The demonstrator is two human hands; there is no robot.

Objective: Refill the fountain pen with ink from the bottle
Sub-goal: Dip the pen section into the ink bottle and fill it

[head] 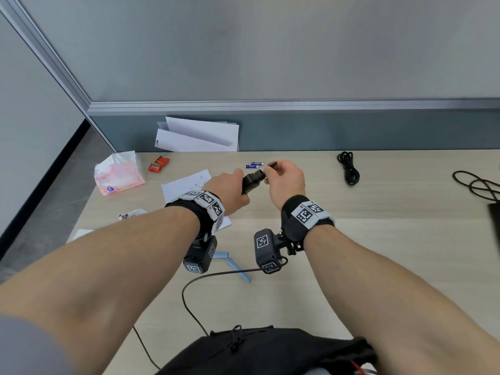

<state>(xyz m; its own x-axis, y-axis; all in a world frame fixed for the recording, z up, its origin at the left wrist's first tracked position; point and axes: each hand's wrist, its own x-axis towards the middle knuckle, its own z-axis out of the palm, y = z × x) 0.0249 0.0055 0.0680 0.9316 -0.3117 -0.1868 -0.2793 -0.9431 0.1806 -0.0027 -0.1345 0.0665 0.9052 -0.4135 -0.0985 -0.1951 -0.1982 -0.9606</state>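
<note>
The right hand [285, 182] pinches a thin dark piece, likely the pen [273, 164]. Its fingers are closed tight on it, and its tip pokes out toward 10 o'clock. The left hand [230, 192] is wrapped around the black ink bottle [251, 181], held up off the table [378, 226]. The bottle tilts, and its open mouth points toward 2 o'clock, right at the right fingers, almost touching them. I think the pen has to turn and go in from there.

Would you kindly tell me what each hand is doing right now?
Left hand: closed on the black ink bottle, tilted.
Right hand: pinching a thin dark pen part at the bottle's mouth.
</note>
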